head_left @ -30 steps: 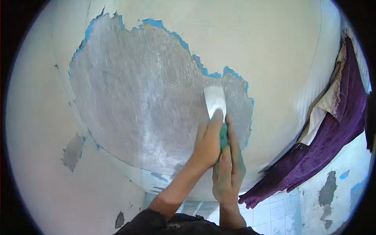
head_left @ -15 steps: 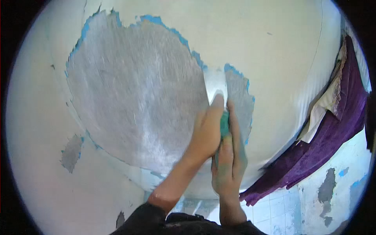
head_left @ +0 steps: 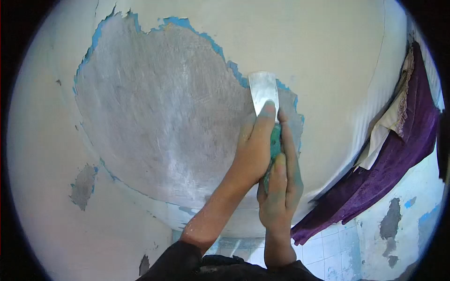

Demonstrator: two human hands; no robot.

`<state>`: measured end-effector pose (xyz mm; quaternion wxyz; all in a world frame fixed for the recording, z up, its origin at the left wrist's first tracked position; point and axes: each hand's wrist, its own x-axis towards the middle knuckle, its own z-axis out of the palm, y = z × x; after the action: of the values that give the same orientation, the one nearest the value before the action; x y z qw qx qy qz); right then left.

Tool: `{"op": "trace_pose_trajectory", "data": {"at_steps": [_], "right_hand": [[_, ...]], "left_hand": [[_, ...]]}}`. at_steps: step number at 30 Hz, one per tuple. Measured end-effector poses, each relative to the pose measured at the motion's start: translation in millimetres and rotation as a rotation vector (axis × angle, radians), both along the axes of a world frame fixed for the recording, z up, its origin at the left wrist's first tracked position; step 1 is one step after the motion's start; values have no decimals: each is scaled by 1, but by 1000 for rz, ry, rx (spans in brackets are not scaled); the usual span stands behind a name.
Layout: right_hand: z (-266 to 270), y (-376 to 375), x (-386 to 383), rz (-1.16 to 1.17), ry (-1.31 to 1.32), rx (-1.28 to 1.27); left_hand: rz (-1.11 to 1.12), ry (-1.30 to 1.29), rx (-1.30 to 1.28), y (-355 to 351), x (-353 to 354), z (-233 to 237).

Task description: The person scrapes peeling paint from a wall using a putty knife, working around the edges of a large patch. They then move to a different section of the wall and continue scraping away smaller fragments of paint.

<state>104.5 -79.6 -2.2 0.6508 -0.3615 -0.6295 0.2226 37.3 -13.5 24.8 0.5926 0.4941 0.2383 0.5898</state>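
Observation:
A putty knife [head_left: 263, 89] with a wide metal blade and a green handle points up the wall, its tip at the blue-edged border of the peeled paint. My left hand [head_left: 255, 147] is closed round the upper handle, with the thumb pressed on the blade. Lower down, my right hand [head_left: 281, 187] grips the handle too, its fingers stretched along the right side. Behind both hands lies a large bare grey patch [head_left: 140, 103], rimmed by cream paint [head_left: 328, 61] and strips of blue.
At the right hangs a purple cloth [head_left: 375, 187] with a cream piece beside it. Smaller bare spots show on the wall at the lower left [head_left: 84, 186] and on another wall at the lower right [head_left: 390, 220]. White tiles [head_left: 328, 248] appear below.
Both hands and the putty knife have shifted a little right and the blade tip is slightly higher. The blade now covers part of the border just right of where it was.

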Motion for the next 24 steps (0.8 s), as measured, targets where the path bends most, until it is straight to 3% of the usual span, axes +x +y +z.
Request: {"op": "trace_pose_trajectory", "data": {"at_steps": [4, 6, 9, 12, 16, 18, 20, 24], "right_hand": [[10, 2, -3, 13, 64, -51], [8, -1, -5, -2, 101, -99], [8, -6, -3, 8, 118, -126], [3, -7, -2, 18, 128, -116], [14, -9, -1, 40, 160, -173], [12, -14, 0, 55, 182, -214], [-3, -13, 6, 40, 131, -151], [2, -3, 8, 18, 95, -71]], "left_hand": [[-2, -89, 1, -2, 4, -20], [-74, 166, 40, 5, -9, -9], [55, 77, 36, 2, 2, -4], [28, -118, 25, -1, 10, -18], [4, -10, 17, 0, 4, 10], [-7, -10, 1, 3, 5, -5], [55, -13, 23, 2, 9, -19], [0, -26, 49, 3, 6, 12]]}}
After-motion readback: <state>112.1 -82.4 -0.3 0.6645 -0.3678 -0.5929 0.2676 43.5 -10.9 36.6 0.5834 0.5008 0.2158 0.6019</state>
